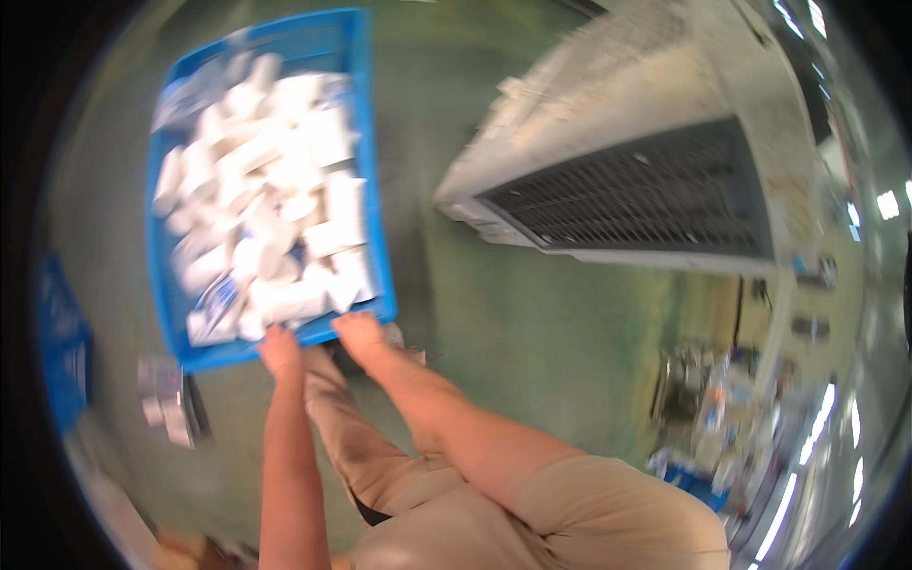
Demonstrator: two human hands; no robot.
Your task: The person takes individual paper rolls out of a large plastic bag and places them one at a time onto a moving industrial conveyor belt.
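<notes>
A big blue plastic crate [378,218] stands in front of me to the left, filled with a heap of white roll-shaped pieces [275,180]. Among them lie a few white and blue packets [217,306]. Both my hands are at the crate's near rim. My left hand [281,350] curls its fingers over the rim near the middle. My right hand [358,332] grips the same rim close to the near right corner. The fingertips are blurred and partly hidden behind the rim.
A large pale machine housing with a dark grille [636,195] rises at the right. Another blue crate [65,342] is at the far left edge, with a small box-like item [166,399] nearer on the green floor. Wrapped goods [727,408] are piled at the lower right.
</notes>
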